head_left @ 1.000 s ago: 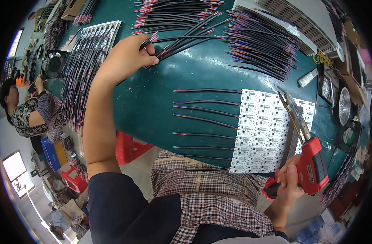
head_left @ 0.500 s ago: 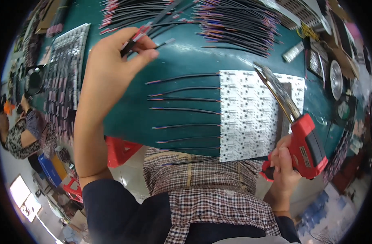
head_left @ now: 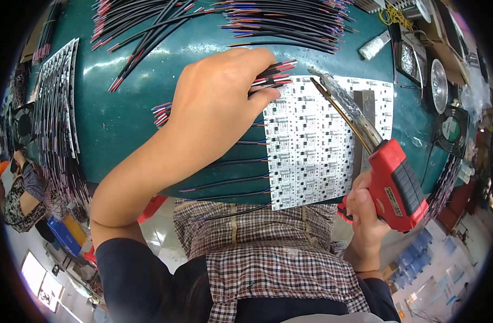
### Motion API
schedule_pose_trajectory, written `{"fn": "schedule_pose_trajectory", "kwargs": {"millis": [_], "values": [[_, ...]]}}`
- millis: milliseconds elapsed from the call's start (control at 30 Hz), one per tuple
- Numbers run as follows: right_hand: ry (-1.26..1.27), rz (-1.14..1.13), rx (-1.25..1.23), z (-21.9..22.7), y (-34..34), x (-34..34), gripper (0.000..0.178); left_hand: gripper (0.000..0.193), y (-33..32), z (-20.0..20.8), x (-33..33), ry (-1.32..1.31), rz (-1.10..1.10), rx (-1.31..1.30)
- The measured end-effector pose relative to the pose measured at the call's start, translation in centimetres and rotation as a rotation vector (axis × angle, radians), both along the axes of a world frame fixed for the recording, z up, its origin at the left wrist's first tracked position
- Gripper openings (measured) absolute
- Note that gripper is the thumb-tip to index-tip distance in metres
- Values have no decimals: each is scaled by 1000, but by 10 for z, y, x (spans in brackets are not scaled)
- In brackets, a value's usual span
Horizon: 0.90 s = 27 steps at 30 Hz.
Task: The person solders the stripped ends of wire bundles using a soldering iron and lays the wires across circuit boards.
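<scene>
My left hand (head_left: 222, 89) is closed around a small bundle of black cables (head_left: 273, 79) with red and white wire ends. The ends poke out at the upper left corner of a white circuit board panel (head_left: 297, 156); whether they touch it I cannot tell. My right hand (head_left: 367, 215) grips a red soldering gun (head_left: 400, 185), its metal tip angled over the panel's upper part. Several attached cables (head_left: 225, 183) stick out from the panel's left edge, some hidden under my left forearm. A dark rectangular bar (head_left: 366, 107) lies on the panel's right side.
Piles of black cables (head_left: 289, 21) lie along the far side of the green table (head_left: 122, 118). Another panel with cables (head_left: 58, 107) sits at left. At right are a small fan (head_left: 451, 129), a metal dish (head_left: 439, 89) and a white tube (head_left: 374, 46). Someone works at far left.
My left hand has come from the far cable piles rightward and nearer, bringing the cables to the panel's upper left corner. My right hand still holds the soldering gun over the panel. The view has shifted slightly.
</scene>
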State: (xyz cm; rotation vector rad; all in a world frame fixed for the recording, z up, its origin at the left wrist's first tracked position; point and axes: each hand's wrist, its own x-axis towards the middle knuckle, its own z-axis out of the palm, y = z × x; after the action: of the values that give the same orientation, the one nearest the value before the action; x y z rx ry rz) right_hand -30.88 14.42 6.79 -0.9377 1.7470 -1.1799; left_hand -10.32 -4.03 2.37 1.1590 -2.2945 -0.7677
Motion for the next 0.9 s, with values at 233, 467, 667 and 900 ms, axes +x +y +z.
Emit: {"fn": "schedule_pose_trajectory", "kwargs": {"millis": [233, 467, 667, 900], "values": [[50, -29, 84, -1, 5, -2, 37, 19, 3, -6, -3, -64, -19, -62], [-31, -47, 223, 5, 0, 5, 41, 20, 6, -11, -3, 3, 35, -113], [34, -2, 226, 0, 3, 2, 29, 19, 4, -12, -3, -13, 21, -126], [-24, 22, 205, 0, -7, 5, 20, 16, 3, -12, -3, -37, 8, -141]]}}
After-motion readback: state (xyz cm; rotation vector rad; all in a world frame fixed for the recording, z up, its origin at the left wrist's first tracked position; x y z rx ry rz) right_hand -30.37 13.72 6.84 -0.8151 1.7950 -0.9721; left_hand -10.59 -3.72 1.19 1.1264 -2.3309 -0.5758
